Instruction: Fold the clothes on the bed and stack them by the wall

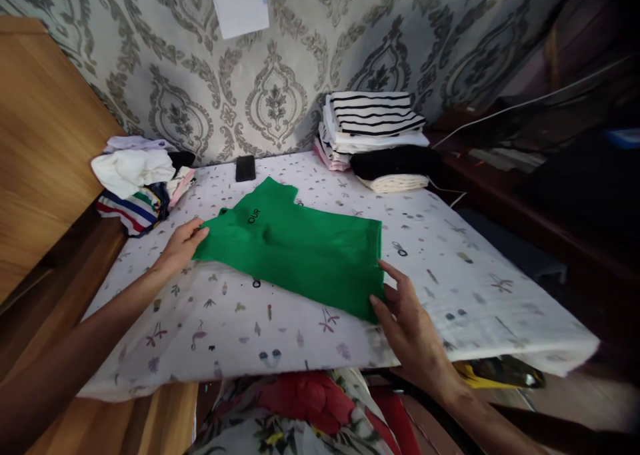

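Note:
A green T-shirt (305, 248) with black lettering that reads "OUR" lies across the patterned white cloth, its body stretched sideways and seemingly folded lengthwise. My left hand (183, 242) pinches the shirt at its left end, near the sleeve or shoulder. At the opposite end, my right hand (407, 315) holds the hem's near corner, thumb on top and index finger by the edge; its other fingertips are partly hidden. A sleeve sticks out toward the wall, and slight creases run over the middle of the fabric.
Crumpled clothes (135, 175) are heaped at the back left beside a wooden panel (50, 122). A dark phone-like object (245, 168) lies near the wall. Folded clothes (377, 115) are stacked at the back right, one striped on top. A white cable (525, 102) runs on the right.

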A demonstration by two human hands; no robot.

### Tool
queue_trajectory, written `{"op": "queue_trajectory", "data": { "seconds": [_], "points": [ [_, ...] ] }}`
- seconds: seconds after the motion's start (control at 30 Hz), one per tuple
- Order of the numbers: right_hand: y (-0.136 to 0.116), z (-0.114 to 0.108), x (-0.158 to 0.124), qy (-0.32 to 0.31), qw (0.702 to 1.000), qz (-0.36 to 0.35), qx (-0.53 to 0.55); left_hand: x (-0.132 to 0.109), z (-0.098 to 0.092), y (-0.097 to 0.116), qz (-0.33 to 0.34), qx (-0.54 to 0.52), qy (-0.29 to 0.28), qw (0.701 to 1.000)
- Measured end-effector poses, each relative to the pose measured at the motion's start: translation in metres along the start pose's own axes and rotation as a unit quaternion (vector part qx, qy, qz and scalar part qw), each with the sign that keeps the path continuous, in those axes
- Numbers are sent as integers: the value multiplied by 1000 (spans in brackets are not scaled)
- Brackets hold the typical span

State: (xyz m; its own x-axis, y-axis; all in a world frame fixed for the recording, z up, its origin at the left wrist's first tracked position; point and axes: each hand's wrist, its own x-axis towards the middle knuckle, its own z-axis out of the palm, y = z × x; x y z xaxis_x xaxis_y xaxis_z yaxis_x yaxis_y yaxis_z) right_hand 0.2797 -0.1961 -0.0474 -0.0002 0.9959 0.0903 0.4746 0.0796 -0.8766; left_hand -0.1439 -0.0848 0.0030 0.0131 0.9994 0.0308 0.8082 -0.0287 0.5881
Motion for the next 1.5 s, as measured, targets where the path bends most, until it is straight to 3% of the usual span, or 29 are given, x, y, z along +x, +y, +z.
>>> {"op": "queue_trajectory", "data": {
  "seconds": [0.1, 0.2, 0.4, 0.47, 0.57, 0.63, 0.77, 0.9, 1.0, 1.1, 1.2, 1.3, 1.4, 1.5],
  "points": [
    [-1, -2, -2, 4, 999, -21, -26, 4, 3, 0, 35, 26, 47, 998],
    [-1, -3, -6, 9, 995, -47, -93, 0, 8, -1, 69, 82, 20, 994],
    [3, -11, -4, -26, 982, -76, -172, -17, 9, 2, 21, 291, -23, 956],
    [3, -16, 1, -26, 972, -106, -206, -20, 6, 11, 22, 326, -7, 945],
    [-4, -18, 9, 49, 942, -178, -280, -20, 6, 29, 107, 348, 52, 930],
    [-12, -12, 14, 80, 915, -239, -314, -16, 15, 39, 189, 326, 59, 924],
    [-13, 16, 16, 10, 865, -355, -355, -4, 46, 43, 284, 264, -29, 921],
    [7, 35, 6, -37, 833, -378, -402, 4, 69, 30, 259, 259, -140, 920],
    [12, 31, 0, -57, 841, -373, -389, 3, 67, 27, 238, 251, -164, 924],
    [5, 15, 6, -89, 878, -348, -317, 9, 52, 36, 230, 219, -177, 931],
    [-2, -8, 34, -74, 924, -285, -242, 42, 38, 51, 230, 158, -146, 949],
    [4, -27, 81, -22, 940, -226, -256, 106, 36, 67, 215, 128, -92, 964],
    [21, -35, 129, 8, 929, -130, -347, 174, 54, 80, 117, 136, -51, 983],
    [35, -34, 160, 4, 920, -63, -387, 220, 77, 86, 54, 129, -26, 990]
  ]
}}
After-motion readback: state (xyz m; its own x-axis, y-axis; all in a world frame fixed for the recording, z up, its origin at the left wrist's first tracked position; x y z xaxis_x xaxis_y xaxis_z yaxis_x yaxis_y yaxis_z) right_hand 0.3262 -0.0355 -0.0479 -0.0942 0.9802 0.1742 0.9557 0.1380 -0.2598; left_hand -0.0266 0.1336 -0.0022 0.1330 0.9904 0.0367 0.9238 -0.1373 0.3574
